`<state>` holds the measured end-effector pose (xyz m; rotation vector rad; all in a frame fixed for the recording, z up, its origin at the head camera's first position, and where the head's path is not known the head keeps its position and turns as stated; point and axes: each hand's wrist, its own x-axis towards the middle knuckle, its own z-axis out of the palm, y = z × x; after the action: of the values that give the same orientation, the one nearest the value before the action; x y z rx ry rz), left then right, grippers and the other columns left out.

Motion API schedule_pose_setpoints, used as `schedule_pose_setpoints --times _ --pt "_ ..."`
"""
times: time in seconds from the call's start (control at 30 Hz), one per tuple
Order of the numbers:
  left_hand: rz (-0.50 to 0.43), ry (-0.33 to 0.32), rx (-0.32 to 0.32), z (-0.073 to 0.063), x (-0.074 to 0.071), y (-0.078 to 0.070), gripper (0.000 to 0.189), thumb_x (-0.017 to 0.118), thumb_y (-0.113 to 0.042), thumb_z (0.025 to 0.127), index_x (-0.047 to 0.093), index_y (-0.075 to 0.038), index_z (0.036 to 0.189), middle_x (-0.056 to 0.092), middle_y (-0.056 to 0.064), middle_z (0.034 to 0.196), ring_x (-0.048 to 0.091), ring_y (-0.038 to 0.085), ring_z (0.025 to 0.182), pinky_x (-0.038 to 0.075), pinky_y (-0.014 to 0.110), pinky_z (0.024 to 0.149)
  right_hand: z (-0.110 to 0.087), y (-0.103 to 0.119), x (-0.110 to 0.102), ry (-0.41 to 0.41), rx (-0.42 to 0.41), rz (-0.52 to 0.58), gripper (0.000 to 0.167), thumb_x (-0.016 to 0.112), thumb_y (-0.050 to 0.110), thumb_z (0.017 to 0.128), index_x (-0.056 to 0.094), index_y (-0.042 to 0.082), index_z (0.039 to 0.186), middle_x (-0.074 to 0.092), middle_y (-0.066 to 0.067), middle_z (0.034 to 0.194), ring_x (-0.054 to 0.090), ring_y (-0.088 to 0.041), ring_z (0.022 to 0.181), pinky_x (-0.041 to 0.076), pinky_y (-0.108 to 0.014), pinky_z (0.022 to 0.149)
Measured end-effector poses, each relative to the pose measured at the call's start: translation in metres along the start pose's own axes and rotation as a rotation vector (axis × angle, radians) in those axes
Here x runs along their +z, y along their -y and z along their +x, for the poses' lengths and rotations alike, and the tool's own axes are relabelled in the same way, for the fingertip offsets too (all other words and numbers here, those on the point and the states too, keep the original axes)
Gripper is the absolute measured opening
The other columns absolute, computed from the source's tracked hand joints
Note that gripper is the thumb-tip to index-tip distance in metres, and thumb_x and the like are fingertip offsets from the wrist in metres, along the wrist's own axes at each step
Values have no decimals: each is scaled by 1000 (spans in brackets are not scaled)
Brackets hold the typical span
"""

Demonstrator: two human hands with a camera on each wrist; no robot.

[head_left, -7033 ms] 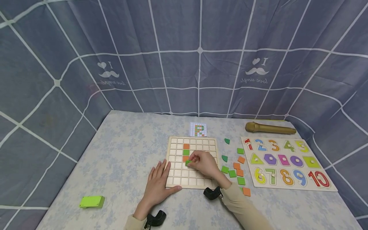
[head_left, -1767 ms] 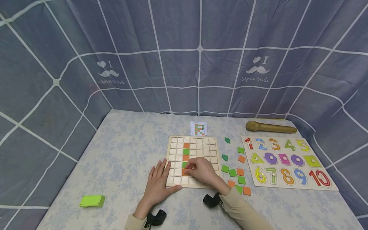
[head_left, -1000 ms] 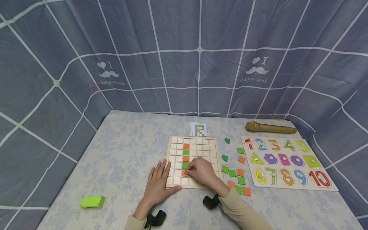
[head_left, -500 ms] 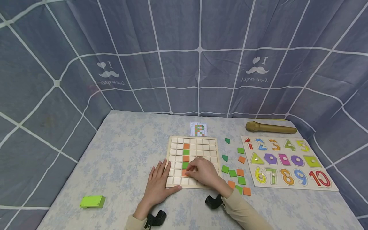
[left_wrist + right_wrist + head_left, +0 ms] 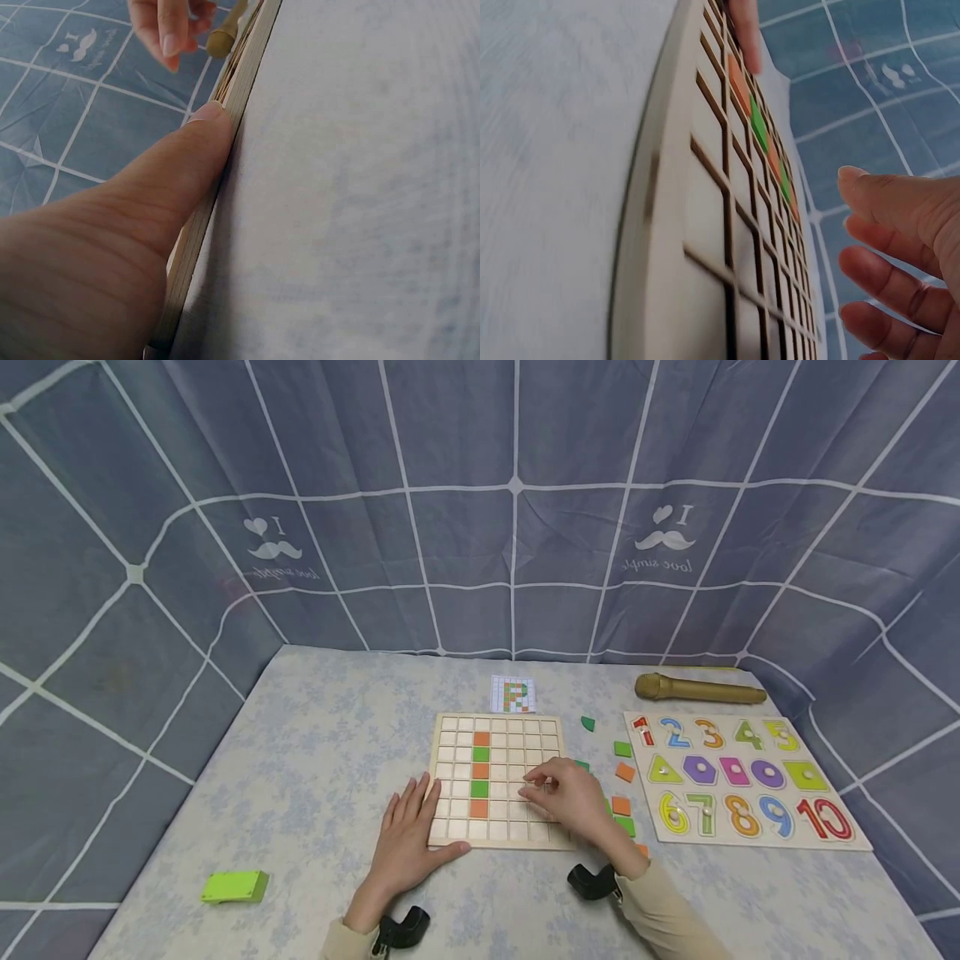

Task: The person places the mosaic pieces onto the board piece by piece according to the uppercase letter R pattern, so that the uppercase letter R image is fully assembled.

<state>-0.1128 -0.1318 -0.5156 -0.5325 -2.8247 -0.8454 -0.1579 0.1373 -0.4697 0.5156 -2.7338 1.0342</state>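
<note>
Grid board (image 5: 499,831) lay on the table (image 5: 330,727), the left hand (image 5: 407,843) at its near left corner: thumb touching the near edge, straight fingers at the left edge, grasping nothing. The right hand (image 5: 573,797) hung over the right half, clear of the surface, thumb and forefinger parted with nothing showing between them; the board was beneath it, and the five inset tiles (image 5: 480,771) sat to its left. A low sweep of that hand could have knocked those out, and slack left fingers could have let the board slide. Loose tiles (image 5: 625,773) lay beyond the right edge, some partly hidden. Farther off, a card (image 5: 513,694) lay towards the table's far edge, and a microphone (image 5: 697,689) near its far right corner.
</note>
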Motion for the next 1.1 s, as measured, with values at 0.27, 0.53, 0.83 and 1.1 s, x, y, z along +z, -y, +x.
schedule_pose_setpoints --times 0.27,0.53,0.83,1.1 --pt "-12 -18 23 0 1 2 98 64 -62 79 33 1 146 26 22 150 18 41 138 11 56 108 -5 -16 -22 -21 79 -32 18 83 27 75 76 15 87 58 12 73 49 -9 63 40 -26 52" --pt "-10 27 -18 1 0 2 99 67 -60 78 30 -1 148 22 19 153 14 38 140 8 54 109 -12 -31 -39 11 161 -63 17 81 27 77 75 17 88 61 10 79 51 -12 70 42 -29 58" --pt "4 30 -17 1 -1 1 97 65 -60 79 31 0 148 24 20 152 15 38 140 10 55 109 -17 -47 -44 68 197 -76 19 82 22 76 76 13 92 64 5 84 50 -15 72 40 -31 60" --pt "2 16 -4 1 0 1 97 66 -59 79 31 0 147 24 21 152 16 39 139 10 56 109 -19 -51 -46 112 192 -95 19 83 22 74 77 14 91 62 7 82 46 -14 70 39 -30 59"
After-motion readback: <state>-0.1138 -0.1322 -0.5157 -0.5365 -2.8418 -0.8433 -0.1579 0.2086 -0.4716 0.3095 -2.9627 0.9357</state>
